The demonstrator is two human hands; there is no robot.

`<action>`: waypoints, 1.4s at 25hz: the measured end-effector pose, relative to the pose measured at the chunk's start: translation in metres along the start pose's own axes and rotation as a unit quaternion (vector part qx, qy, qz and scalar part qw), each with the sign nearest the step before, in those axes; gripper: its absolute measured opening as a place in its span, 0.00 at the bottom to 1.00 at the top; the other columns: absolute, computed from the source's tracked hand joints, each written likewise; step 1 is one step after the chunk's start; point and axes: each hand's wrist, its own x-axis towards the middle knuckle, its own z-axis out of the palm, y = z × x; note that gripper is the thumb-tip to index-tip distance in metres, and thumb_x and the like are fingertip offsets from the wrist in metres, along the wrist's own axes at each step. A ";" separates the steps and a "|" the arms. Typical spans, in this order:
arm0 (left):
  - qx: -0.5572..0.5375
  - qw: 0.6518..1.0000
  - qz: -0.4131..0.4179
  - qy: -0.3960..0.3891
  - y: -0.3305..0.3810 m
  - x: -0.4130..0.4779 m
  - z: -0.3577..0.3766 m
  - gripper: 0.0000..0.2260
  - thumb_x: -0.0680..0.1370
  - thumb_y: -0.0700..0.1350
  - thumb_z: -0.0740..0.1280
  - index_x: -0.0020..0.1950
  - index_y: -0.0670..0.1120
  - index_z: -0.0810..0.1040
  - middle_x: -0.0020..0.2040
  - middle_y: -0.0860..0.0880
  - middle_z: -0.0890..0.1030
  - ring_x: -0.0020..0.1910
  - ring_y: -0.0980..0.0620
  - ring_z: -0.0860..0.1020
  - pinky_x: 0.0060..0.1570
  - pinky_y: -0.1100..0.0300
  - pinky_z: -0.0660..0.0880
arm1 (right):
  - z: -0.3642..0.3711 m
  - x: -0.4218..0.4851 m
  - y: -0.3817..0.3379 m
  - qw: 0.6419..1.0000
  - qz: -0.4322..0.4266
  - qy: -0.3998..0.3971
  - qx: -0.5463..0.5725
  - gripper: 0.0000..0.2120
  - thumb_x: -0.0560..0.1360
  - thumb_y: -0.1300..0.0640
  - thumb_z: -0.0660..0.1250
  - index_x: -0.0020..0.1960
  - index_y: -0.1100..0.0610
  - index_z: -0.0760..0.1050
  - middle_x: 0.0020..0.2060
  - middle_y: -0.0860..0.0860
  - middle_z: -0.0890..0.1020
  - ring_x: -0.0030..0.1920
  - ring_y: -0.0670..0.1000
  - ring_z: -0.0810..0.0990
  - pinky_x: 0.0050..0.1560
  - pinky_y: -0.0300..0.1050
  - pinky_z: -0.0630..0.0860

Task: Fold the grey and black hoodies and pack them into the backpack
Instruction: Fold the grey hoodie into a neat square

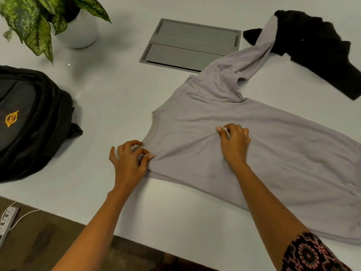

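The grey hoodie (273, 145) lies spread flat across the white table (109, 98), one sleeve stretching up to the far right. That sleeve end rests on the crumpled black hoodie (316, 47) at the back right. My left hand (130, 159) pinches the fabric at the hoodie's left corner, near the ribbed cuff edge. My right hand (235, 142) presses on the middle of the hoodie with its fingers curled into the cloth. The black backpack (29, 122), with a yellow logo, lies at the left side of the table, apart from both hands.
A potted plant in a white pot (78, 30) stands at the back left. A grey recessed cable hatch (191, 44) sits in the table behind the hoodie. The table's front edge runs diagonally below my arms; a power strip (7, 220) lies on the floor at left.
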 end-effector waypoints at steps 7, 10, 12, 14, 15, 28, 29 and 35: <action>0.064 0.997 0.017 0.042 0.036 -0.001 -0.006 0.14 0.75 0.47 0.62 0.59 0.48 0.76 0.65 0.46 0.74 0.67 0.44 0.68 0.73 0.37 0.45 | -0.001 -0.015 -0.004 0.996 -0.025 0.089 -0.015 0.15 0.81 0.46 0.58 0.60 0.52 0.77 0.55 0.52 0.80 0.59 0.56 0.73 0.58 0.53 0.66; 0.030 0.981 0.192 -0.025 0.085 0.003 0.022 0.20 0.75 0.42 0.61 0.67 0.46 0.75 0.68 0.47 0.74 0.70 0.46 0.70 0.74 0.40 0.49 | 0.017 -0.051 -0.009 0.986 -0.081 0.108 -0.102 0.19 0.81 0.49 0.56 0.68 0.54 0.72 0.68 0.55 0.75 0.68 0.56 0.70 0.65 0.56 0.65; 0.066 0.948 0.294 -0.098 0.104 0.005 0.051 0.21 0.79 0.46 0.58 0.73 0.45 0.71 0.73 0.46 0.71 0.74 0.46 0.67 0.74 0.42 0.54 | 0.029 -0.075 -0.008 0.983 -0.085 0.051 -0.157 0.24 0.82 0.48 0.52 0.75 0.57 0.65 0.75 0.56 0.65 0.75 0.55 0.62 0.72 0.58 0.59; 0.103 0.933 0.313 -0.147 0.100 0.009 0.066 0.24 0.82 0.52 0.55 0.78 0.47 0.63 0.78 0.48 0.62 0.77 0.48 0.60 0.75 0.44 0.54 | 0.023 -0.085 0.008 0.981 -0.035 0.028 -0.190 0.29 0.82 0.44 0.48 0.78 0.57 0.56 0.78 0.56 0.58 0.78 0.54 0.56 0.76 0.58 0.53; 0.110 0.935 0.301 -0.155 0.096 0.009 0.068 0.25 0.83 0.54 0.54 0.79 0.49 0.59 0.80 0.50 0.58 0.79 0.49 0.57 0.75 0.44 0.53 | 0.015 -0.087 0.021 0.979 -0.004 0.030 -0.202 0.31 0.82 0.42 0.47 0.79 0.58 0.54 0.78 0.56 0.58 0.78 0.54 0.55 0.76 0.58 0.52; 0.113 0.935 0.274 -0.194 0.099 0.010 0.056 0.27 0.82 0.59 0.48 0.81 0.53 0.52 0.81 0.52 0.52 0.80 0.50 0.51 0.75 0.44 0.51 | -0.151 -0.125 0.205 0.932 0.240 0.059 -0.266 0.39 0.78 0.31 0.38 0.80 0.55 0.50 0.79 0.52 0.56 0.78 0.51 0.52 0.74 0.66 0.50; 0.111 0.935 0.275 -0.196 0.099 0.009 0.057 0.27 0.82 0.59 0.48 0.81 0.53 0.53 0.81 0.52 0.53 0.80 0.50 0.51 0.75 0.44 0.52 | -0.150 -0.124 0.204 0.933 0.245 0.055 -0.257 0.39 0.78 0.32 0.38 0.80 0.55 0.50 0.79 0.52 0.56 0.78 0.51 0.52 0.74 0.66 0.50; -0.013 0.955 0.265 -0.132 0.129 0.025 0.056 0.23 0.81 0.59 0.53 0.73 0.52 0.70 0.75 0.53 0.68 0.74 0.52 0.64 0.75 0.44 0.50 | -0.152 -0.105 0.194 0.942 0.226 0.102 -0.227 0.36 0.77 0.35 0.44 0.76 0.56 0.63 0.76 0.56 0.62 0.76 0.56 0.59 0.71 0.70 0.50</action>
